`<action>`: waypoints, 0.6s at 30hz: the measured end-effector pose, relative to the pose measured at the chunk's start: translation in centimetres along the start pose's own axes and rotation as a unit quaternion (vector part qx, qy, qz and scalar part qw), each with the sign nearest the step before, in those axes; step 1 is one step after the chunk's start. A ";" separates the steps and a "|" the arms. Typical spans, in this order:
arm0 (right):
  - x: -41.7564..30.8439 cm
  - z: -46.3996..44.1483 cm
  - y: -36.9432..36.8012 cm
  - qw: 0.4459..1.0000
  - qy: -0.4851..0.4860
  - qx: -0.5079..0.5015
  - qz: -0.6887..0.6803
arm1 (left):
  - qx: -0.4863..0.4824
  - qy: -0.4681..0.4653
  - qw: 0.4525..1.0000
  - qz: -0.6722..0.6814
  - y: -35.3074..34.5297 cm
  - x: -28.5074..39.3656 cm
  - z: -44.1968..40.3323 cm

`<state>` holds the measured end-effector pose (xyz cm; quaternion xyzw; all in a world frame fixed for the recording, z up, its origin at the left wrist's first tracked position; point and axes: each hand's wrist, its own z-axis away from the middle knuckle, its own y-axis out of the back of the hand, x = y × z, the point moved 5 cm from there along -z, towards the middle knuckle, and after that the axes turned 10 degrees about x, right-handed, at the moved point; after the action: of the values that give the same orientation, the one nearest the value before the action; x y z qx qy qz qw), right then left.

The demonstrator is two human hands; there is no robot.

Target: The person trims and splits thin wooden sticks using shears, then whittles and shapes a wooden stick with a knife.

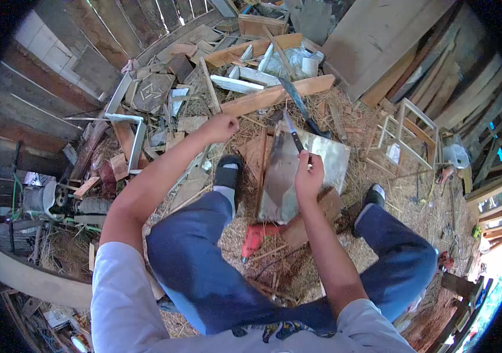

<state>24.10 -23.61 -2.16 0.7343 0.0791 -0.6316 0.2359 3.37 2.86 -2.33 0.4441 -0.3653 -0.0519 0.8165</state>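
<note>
My right hand (310,170) is wrapped round the dark handle of a knife (293,134), whose narrow blade points up and away from me. Below it lies a flat, shiny metal-topped board (281,179), between my feet. My left hand (221,128) is raised near the end of a long wooden plank (280,96), its fingers curled; what they hold, if anything, is too small to make out. A larger curved blade with a black handle (296,101) rests across the plank, beyond the knife.
A red power tool (254,240) lies on the straw-covered ground beside a wooden block (298,230). Small wooden frames (407,138) stand at the right. Scrap wood (151,94) is piled at the far left, and boards (433,76) lean at the upper right.
</note>
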 end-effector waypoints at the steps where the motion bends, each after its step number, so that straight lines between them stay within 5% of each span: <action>1: -1.5 0.3 0.8 0.998 0.061 0.011 0.008 | 0.038 -0.069 0.994 -0.070 -1.0 0.5 0.4; 2: -3.0 0.6 1.6 0.992 0.121 0.020 0.016 | 0.076 -0.137 0.978 -0.138 -2.0 1.1 0.9; 6: -2.7 -6.6 -6.9 0.961 0.254 0.034 0.103 | 0.060 -0.161 0.966 -0.193 -7.8 -4.6 -11.5; 10: -0.2 -10.3 -10.1 0.943 0.244 -0.013 0.228 | 0.029 -0.188 0.959 -0.208 -11.0 -5.3 -14.2; 12: 0.8 -11.0 -10.8 0.962 0.165 -0.028 0.216 | 0.122 -0.294 0.921 -0.227 -12.6 -6.1 -15.9; 13: 2.1 -11.4 -11.1 0.975 0.087 -0.045 0.201 | 0.121 -0.288 0.924 -0.220 -13.1 -6.7 -17.0; 18: 2.3 -11.8 -10.5 0.965 0.092 -0.060 0.238 | 0.115 -0.227 0.934 -0.252 -15.6 -6.6 -18.4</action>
<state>30.64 -9.57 -5.92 0.7711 -0.0389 -0.4815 0.4148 14.14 8.87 -24.07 0.5888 -0.4210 -0.3128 0.6151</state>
